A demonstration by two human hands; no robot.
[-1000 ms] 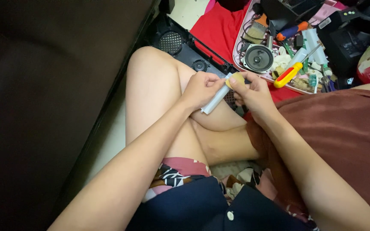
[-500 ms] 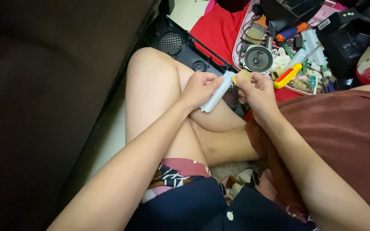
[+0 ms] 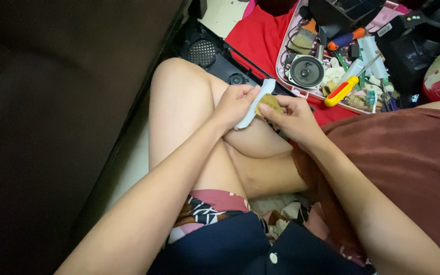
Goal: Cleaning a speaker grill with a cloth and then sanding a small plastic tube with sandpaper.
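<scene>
the left hand (image 3: 236, 103) has its fingers clamped on a white strip (image 3: 253, 104), held above the bent knee. the right hand (image 3: 292, 118) pinches a small tan piece (image 3: 269, 103) against that strip, fingers closed on it. just beyond lie a pink tray (image 3: 280, 63), a round speaker (image 3: 306, 72) and a yellow-handled screwdriver (image 3: 343, 90).
</scene>
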